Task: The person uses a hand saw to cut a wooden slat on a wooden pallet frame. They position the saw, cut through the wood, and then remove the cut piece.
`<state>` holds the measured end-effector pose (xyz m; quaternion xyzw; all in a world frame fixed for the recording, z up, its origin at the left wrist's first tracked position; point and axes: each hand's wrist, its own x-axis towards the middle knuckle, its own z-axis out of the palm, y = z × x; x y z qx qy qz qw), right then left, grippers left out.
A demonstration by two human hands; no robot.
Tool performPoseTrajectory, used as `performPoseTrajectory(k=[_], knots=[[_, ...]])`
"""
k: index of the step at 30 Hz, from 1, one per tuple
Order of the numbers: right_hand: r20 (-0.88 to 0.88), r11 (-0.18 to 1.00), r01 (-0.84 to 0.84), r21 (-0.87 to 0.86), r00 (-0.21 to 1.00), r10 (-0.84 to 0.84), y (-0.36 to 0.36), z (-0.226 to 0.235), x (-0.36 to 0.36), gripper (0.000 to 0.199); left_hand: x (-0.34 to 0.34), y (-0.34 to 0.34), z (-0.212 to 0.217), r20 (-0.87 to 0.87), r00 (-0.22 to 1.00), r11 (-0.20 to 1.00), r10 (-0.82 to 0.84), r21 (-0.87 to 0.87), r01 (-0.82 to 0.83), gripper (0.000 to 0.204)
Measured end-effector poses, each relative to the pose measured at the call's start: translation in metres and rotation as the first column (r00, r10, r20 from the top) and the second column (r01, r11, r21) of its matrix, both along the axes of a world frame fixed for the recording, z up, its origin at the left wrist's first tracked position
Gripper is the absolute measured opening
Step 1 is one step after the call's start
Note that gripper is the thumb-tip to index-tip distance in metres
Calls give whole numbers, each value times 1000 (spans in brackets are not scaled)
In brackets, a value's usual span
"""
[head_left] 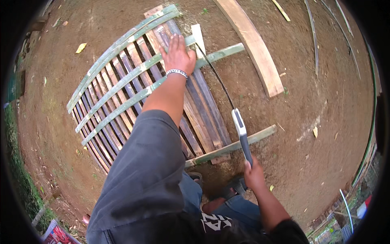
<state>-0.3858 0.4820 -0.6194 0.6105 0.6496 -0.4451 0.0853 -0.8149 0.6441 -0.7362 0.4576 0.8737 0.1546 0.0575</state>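
Observation:
A slatted panel point(196, 107) of brown and dark strips, with green bamboo strips across it, lies on the ground before me. My left hand point(178, 55) presses down on its upper part, fingers stretched out over a green cross strip point(150, 64). In my right hand point(254, 177) is the grip of a handsaw point(239, 124) with a white and grey handle. Its thin dark blade slants up and left, and the tip reaches the end of that strip, beside a pale offcut point(198, 34). Whether the teeth touch the strip I cannot tell.
Right of the panel lies a thick curved plank point(254, 44). Two other green strips point(222, 53) stick out past the slats, one of them point(260, 135) near my feet. Thin sticks point(313, 36) lie on the brown dirt farther right. My sandalled foot point(233, 189) stands close by.

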Motion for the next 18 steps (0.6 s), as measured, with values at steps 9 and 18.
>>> performPoseTrajectory(k=[9, 18], knots=[[44, 1000, -15, -11, 999, 16, 3, 13, -15, 44, -11, 8, -4, -88, 996, 998, 25, 52, -20, 65], [-81, 997, 45, -68, 995, -50, -9, 9, -18, 43, -15, 8, -8, -124, 992, 996, 4, 89, 7, 67]])
